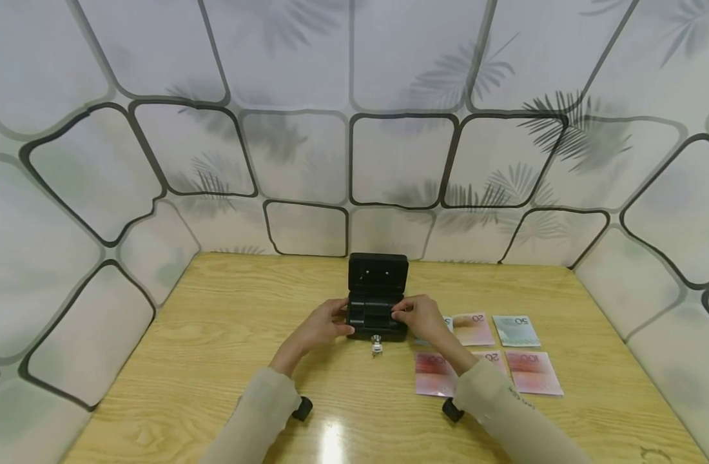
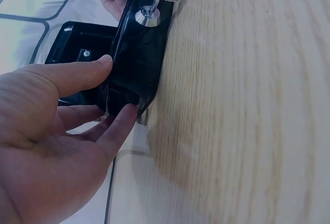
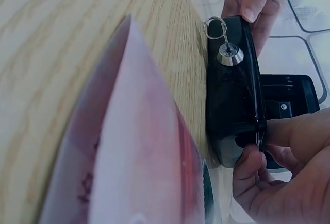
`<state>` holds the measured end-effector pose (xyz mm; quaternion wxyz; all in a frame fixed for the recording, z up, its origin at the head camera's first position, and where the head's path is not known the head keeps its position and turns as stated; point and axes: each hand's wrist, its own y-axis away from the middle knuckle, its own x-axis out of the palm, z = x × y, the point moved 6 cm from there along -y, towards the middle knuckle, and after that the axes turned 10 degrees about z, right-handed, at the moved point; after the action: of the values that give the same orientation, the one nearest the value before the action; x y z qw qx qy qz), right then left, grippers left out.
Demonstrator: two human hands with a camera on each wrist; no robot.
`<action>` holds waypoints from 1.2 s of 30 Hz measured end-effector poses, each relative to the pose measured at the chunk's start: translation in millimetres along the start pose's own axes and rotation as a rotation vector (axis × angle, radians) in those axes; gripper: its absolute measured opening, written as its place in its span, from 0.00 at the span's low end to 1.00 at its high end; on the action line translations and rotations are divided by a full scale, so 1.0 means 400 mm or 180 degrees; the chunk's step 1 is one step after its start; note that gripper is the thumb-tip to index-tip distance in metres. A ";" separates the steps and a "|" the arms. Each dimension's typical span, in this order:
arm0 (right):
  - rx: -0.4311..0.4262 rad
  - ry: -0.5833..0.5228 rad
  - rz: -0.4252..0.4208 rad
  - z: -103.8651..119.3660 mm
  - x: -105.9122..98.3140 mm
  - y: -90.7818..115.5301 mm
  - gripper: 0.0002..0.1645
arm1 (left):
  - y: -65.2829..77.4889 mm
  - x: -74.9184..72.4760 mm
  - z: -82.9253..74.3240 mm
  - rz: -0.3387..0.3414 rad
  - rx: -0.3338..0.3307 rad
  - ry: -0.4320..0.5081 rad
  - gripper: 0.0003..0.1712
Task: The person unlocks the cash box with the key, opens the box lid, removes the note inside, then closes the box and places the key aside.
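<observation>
A small black cash box point(image 1: 379, 273) stands on the table with its lid raised against the back, showing a compartmented inside. At its left side is my left hand point(image 1: 320, 324); in the left wrist view the thumb lies on the rim and the fingers hold the side wall. My right hand point(image 1: 425, 318) pinches the right wall near the rim, as the right wrist view point(image 3: 296, 175) shows from close by. A key point(image 1: 377, 347) on a ring sits in the round silver lock point(image 3: 230, 54) on the front face.
Banknotes lie right of the box: a 50 note point(image 1: 517, 331), 20 notes point(image 1: 474, 329) and red 100 notes point(image 1: 534, 372), some partly under my right forearm. The wood table point(image 1: 233, 361) meets a patterned wall covering point(image 1: 308, 225) behind and at both sides.
</observation>
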<state>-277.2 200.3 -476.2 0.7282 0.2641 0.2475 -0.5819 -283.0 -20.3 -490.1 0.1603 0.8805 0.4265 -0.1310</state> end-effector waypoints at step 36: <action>0.0124 -0.0949 -0.0377 0.031 -0.154 -0.046 0.30 | -0.059 -0.153 -0.116 -0.0604 0.0110 0.0009 0.34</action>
<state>-306.7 232.6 -427.6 0.7161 0.1739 0.1405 -0.6613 -334.2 -31.9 -429.2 0.1314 0.8389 0.5059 -0.1516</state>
